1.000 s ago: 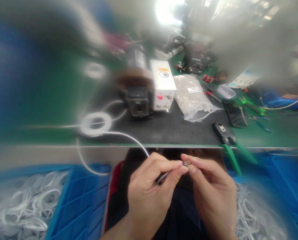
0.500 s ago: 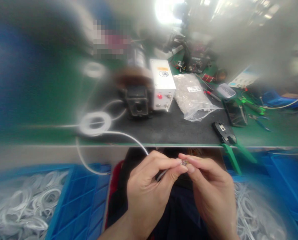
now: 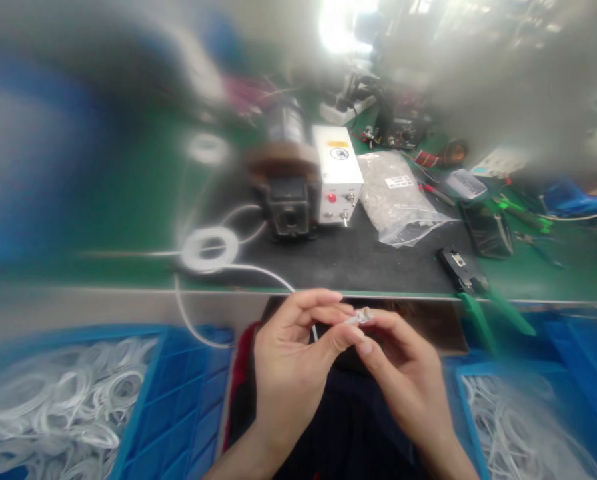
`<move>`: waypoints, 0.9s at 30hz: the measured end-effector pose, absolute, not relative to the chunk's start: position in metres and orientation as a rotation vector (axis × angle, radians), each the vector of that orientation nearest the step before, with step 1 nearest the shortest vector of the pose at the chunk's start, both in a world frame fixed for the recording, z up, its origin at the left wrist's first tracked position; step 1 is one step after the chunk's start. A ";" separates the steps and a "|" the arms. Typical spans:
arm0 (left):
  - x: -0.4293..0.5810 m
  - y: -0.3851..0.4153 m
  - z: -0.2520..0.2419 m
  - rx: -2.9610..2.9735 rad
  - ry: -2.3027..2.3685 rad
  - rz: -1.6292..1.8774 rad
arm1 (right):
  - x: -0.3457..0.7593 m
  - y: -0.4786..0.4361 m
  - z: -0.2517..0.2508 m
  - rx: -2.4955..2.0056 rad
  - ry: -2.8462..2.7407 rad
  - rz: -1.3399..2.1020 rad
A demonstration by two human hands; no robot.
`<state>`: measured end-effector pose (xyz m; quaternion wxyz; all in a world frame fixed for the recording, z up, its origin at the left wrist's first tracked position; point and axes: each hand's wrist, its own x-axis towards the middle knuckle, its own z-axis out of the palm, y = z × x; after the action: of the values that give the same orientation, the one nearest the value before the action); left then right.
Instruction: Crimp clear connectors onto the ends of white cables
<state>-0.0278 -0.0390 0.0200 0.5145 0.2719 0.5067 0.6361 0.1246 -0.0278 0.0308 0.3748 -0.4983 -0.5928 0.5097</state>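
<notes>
"Both the left hand [image 3: 293, 363] and the right hand [image 3: 408, 377] are meeting in the lower middle of the head view. What are they holding?"

"The left thumb and forefinger are pinching a clear plug [image 3: 363, 316] there, while the other left fingers are curling loosely. The right hand is staying half curled, its forefinger touching the plug; I cannot tell whether it is gripping."

"And the white cable [image 3: 265, 274]?"

"It is running from the left hand up to a coil [image 3: 233, 250] left of centre."

"What else is lying about?"

"A green-handled crimping tool [image 3: 461, 267] is lying right of centre, handles overhanging the bench edge. Blue bins [image 3: 139, 407] are holding looped cables [image 3: 78, 393] at lower left and lower right."
</notes>
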 end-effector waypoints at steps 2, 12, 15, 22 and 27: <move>-0.029 -0.038 0.017 0.572 1.101 1.515 | 0.115 -0.026 0.029 -1.222 -1.618 1.361; -0.041 -0.033 0.011 0.435 0.940 1.539 | 0.090 -0.021 0.038 -1.309 -1.555 1.391; -0.042 -0.028 0.015 0.352 0.907 1.547 | 0.085 -0.022 0.040 -1.304 -1.528 1.401; -0.039 -0.024 0.016 0.136 0.792 1.503 | 0.078 -0.028 0.040 -1.315 -1.470 1.452; -0.040 -0.027 0.015 0.095 0.750 1.488 | 0.079 -0.030 0.040 -1.294 -1.497 1.426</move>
<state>-0.0398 -0.0265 0.0147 0.6717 0.0420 0.3328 0.6605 0.0792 -0.0300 0.0397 0.3438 -0.4982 -0.5764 0.5490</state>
